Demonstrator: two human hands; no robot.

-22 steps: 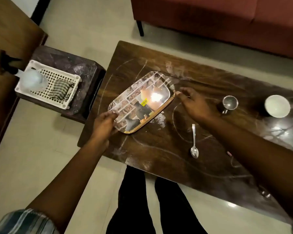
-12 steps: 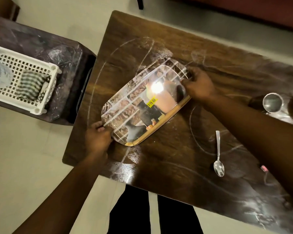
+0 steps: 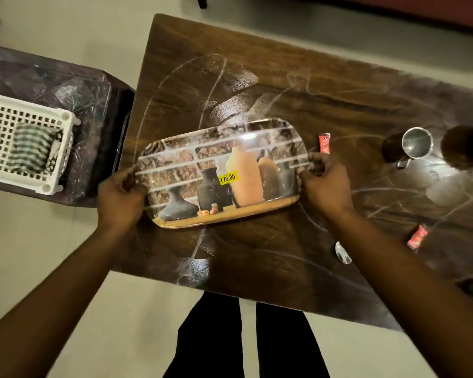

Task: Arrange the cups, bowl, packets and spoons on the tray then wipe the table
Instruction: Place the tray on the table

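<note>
We hold the printed tray (image 3: 175,170) at the near left end of the wooden table (image 3: 257,268). Our left hand (image 3: 119,197) curls round one short end and our right hand (image 3: 325,184) round the other, likely to square it for loading. It is empty; a red packet (image 3: 324,143), steel cup (image 3: 416,144) and spoon (image 3: 343,252) wait to its right.

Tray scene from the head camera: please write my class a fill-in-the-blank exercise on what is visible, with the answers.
1. The yellow sticker on the tray reads ___.
2. The steel cup stands on the table to the tray's ___.
3. The number of red packets showing on the table is ___.
4. The striped cloth lies inside the white ___.

Answers: 79.00; right; two; basket.
</note>
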